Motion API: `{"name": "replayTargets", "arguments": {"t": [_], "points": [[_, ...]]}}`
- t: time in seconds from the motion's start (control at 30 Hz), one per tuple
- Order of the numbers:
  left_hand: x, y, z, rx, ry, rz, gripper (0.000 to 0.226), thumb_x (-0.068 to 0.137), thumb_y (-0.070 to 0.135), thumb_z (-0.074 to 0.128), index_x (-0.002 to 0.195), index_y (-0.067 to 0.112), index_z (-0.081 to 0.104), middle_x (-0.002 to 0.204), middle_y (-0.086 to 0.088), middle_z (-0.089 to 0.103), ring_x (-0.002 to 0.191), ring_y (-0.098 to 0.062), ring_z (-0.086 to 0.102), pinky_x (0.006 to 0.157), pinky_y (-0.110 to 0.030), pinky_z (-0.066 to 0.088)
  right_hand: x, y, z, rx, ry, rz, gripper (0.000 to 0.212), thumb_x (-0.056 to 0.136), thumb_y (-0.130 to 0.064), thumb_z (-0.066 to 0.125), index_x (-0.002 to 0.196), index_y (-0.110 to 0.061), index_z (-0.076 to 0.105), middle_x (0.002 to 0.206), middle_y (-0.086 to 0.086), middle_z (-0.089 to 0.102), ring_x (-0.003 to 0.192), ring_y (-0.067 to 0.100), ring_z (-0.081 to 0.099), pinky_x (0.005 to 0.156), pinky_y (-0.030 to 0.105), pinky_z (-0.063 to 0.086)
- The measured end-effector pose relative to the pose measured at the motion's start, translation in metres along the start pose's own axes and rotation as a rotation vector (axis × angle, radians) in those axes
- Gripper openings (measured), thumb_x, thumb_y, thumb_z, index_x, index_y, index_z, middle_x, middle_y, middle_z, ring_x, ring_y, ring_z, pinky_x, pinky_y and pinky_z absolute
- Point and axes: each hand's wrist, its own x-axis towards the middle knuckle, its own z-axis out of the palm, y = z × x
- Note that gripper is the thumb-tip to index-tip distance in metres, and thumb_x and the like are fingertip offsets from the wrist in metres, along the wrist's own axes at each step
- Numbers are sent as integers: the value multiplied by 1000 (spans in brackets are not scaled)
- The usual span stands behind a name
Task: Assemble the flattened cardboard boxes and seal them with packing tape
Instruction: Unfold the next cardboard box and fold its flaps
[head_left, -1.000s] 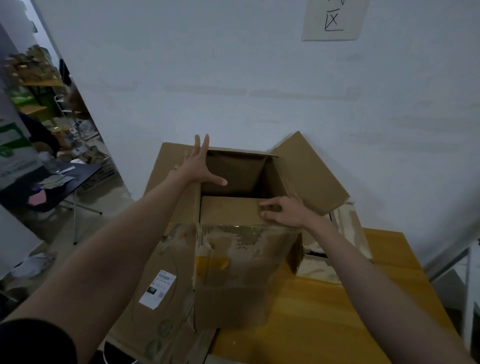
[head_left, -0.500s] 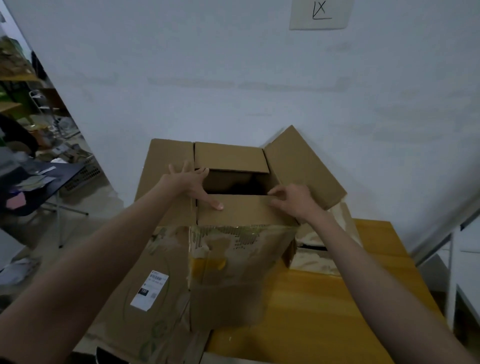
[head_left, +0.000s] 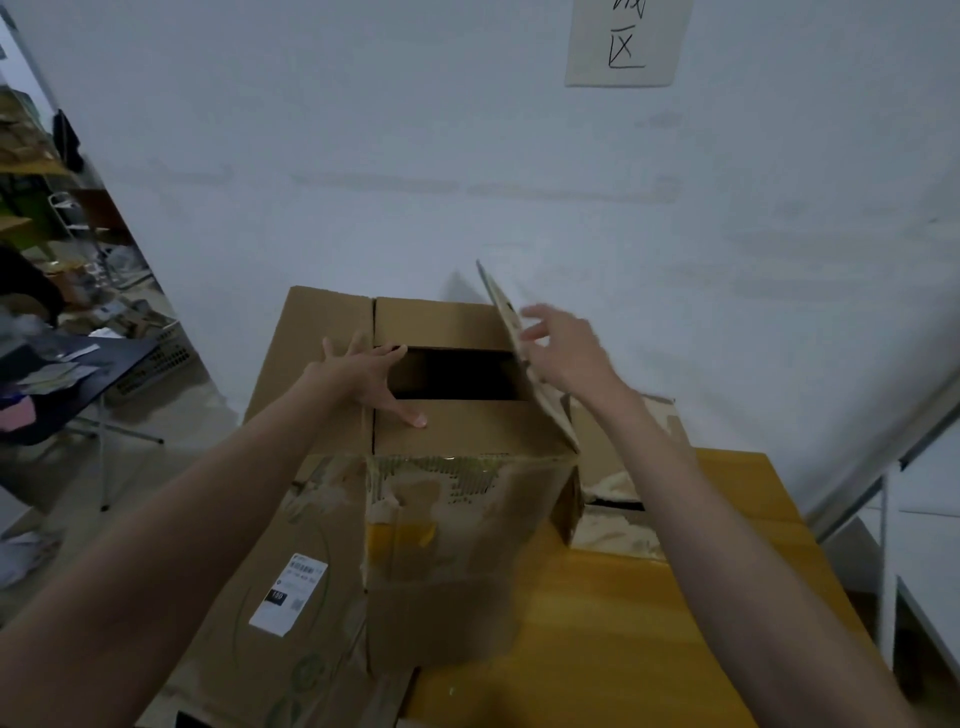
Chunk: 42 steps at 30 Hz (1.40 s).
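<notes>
The cardboard box (head_left: 467, 519) stands upright on the near left part of the yellow wooden desk (head_left: 649, 623), its torn, tape-scarred front wall facing the camera. A white shipping label (head_left: 288, 592) sits on the big left flap (head_left: 291, 519), which hangs out past the desk edge.

The near flap (head_left: 467, 426) lies folded flat over the opening, as it did half a second ago, and the left hand (head_left: 363, 374) presses it with fingers spread and straight, its grip wide and holding nothing. The far flap (head_left: 436, 325) is also down; a dark gap remains between the two.

The right hand (head_left: 566, 348) has left the near flap and now meets the right flap (head_left: 524, 358), which has swung up from its outward lean to stand nearly on edge. That hand is blurred; its fingers look loosely spread, so its grip reads as wide.

Behind the box, crumpled cardboard (head_left: 623, 499) is mostly hidden by the right forearm. A paper sign (head_left: 623, 47) on the wall is cut off at the top.
</notes>
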Motion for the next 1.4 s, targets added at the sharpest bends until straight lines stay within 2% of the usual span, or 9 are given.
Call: {"name": "replayTargets", "arguments": {"t": [0.17,0.37,0.53,0.77,0.87,0.93,1.03,1.13,1.4], "points": [[-6,-2,5,-16,36,-6,150,39,104,50,158,33,-8,166,7,-14,149,-31,-24,111,-69,-20,-5,20,53,-186,-371,-137,35,100,-19,52,135,-21,59,138,5,58,128,26,51,107,37,41],[-38,-13,-4,-6,183,-214,129,63,94,51,160,24,3,166,-10,-15,146,-51,-19,111,-73,-12,2,60,49,-203,-318,26,71,86,-61,64,148,-36,40,161,2,27,148,33,18,118,55,21],[-71,-18,-29,-136,257,-397,133,66,77,71,158,18,-5,162,-21,-20,145,-58,-2,112,-74,8,1,69,59,16,-347,109,88,79,-67,68,152,-34,32,159,7,23,143,33,32,113,46,31],[-81,22,-75,-483,387,-46,117,89,46,69,154,21,-25,165,-12,5,146,-40,24,115,-47,33,-1,77,61,63,-308,147,94,73,-70,71,151,-36,31,152,6,28,135,34,40,103,43,38],[-81,60,-76,-548,293,144,64,104,41,44,156,17,15,147,-3,35,107,-24,56,80,-28,58,-6,78,63,62,-290,148,92,73,-70,71,149,-37,32,149,6,33,131,33,44,96,38,38],[-75,79,-57,-501,190,238,37,109,28,32,131,3,49,144,-20,48,104,-17,58,85,-18,52,-7,78,64,68,-283,152,91,74,-69,71,149,-35,33,148,7,34,129,33,45,92,35,37],[-58,76,-15,-317,122,171,55,103,44,45,146,10,43,153,-17,40,138,-28,39,115,-40,30,-7,80,66,119,-285,155,97,74,-66,74,152,-31,30,151,5,36,134,31,43,103,37,38],[-51,53,15,-436,191,-40,97,81,58,72,157,30,19,166,-14,0,151,-40,5,122,-57,11,-9,89,67,351,-276,204,107,71,-55,83,155,-31,21,150,0,41,133,26,46,100,37,45],[-37,28,41,-709,282,-170,120,53,83,73,152,38,25,152,-12,29,135,-39,40,111,-55,38,-20,88,86,879,-270,411,84,65,-41,92,137,-28,51,119,-5,67,96,11,70,67,24,59]]}}
